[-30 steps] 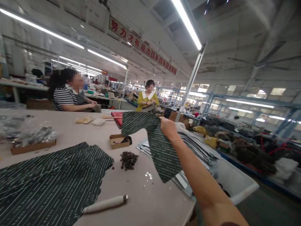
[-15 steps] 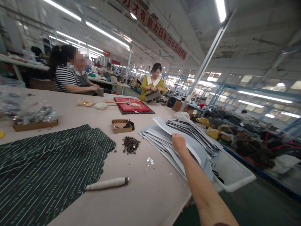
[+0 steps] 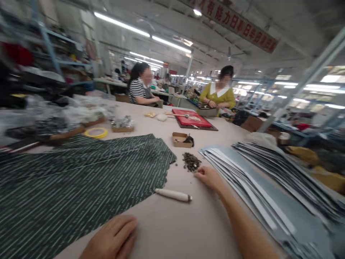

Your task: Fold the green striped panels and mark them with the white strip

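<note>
My left hand (image 3: 110, 237) lies flat at the near edge of a dark green striped fabric panel (image 3: 81, 180), with its fingers spread and nothing in them. My right hand (image 3: 209, 178) rests on the pale table just right of a heap of small brown pieces (image 3: 191, 162), holding nothing I can see. A white-handled tool (image 3: 172, 195) lies between my hands. To the right stands a stack of grey, pale-edged sheets (image 3: 256, 187), with a second fanned stack (image 3: 293, 172) behind it.
Farther along the table are a red board on a dark tray (image 3: 192, 118), a small cardboard box (image 3: 182, 139), a yellow tape ring (image 3: 96, 132) and plastic bags (image 3: 72, 115). Co-workers sit beyond it (image 3: 140, 88) (image 3: 219, 93).
My right hand has moved left from the sheet stack to the table beside the brown heap. My left hand has come into view. The view has swung left and lower.
</note>
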### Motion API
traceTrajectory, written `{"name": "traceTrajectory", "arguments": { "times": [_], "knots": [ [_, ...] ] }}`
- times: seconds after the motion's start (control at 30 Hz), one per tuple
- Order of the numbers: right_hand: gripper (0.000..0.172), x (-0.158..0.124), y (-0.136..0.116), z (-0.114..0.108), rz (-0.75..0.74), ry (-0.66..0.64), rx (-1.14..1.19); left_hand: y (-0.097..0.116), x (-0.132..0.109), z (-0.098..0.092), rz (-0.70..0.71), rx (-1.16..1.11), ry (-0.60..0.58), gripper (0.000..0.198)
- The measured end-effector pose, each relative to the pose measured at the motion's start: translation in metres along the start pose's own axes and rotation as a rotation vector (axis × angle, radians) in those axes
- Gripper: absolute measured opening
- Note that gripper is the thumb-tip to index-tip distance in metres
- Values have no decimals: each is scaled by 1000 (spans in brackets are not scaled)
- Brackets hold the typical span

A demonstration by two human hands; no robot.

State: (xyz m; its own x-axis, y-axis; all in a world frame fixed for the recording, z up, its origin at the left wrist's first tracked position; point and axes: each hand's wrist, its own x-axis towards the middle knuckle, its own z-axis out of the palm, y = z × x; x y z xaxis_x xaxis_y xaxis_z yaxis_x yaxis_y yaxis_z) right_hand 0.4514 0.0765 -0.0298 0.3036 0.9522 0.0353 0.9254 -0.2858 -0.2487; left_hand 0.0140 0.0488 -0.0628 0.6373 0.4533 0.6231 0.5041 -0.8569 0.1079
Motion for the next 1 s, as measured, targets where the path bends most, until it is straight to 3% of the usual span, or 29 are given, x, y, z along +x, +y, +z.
{"name": "traceTrajectory", "arguments": {
  "times": [0.07,0.13,0.17,0.27,0.33,0.53,0.8,1.0],
  "knots": [
    [33,4,-6,6,-12,0,30,-23,12,-24,-198,81,-100,26],
    [35,11,-6,9,-29,-6,64,-60,21,-49,-473,216,-245,28],
    [36,14,-5,10,-39,-14,78,-81,23,-61,-557,270,-263,31],
    [38,19,2,12,-49,-31,124,-129,25,-88,-696,360,-308,38],
    [39,18,8,13,-34,-17,159,-145,25,-96,-738,375,-354,40],
    [41,2,24,16,48,99,334,-152,19,-96,-805,382,-432,44],
    [53,-45,9,19,200,188,662,-175,21,-100,-856,381,-446,39],
    [70,-79,-2,26,284,253,855,-160,27,-104,-794,461,-402,29]
  ]
}}
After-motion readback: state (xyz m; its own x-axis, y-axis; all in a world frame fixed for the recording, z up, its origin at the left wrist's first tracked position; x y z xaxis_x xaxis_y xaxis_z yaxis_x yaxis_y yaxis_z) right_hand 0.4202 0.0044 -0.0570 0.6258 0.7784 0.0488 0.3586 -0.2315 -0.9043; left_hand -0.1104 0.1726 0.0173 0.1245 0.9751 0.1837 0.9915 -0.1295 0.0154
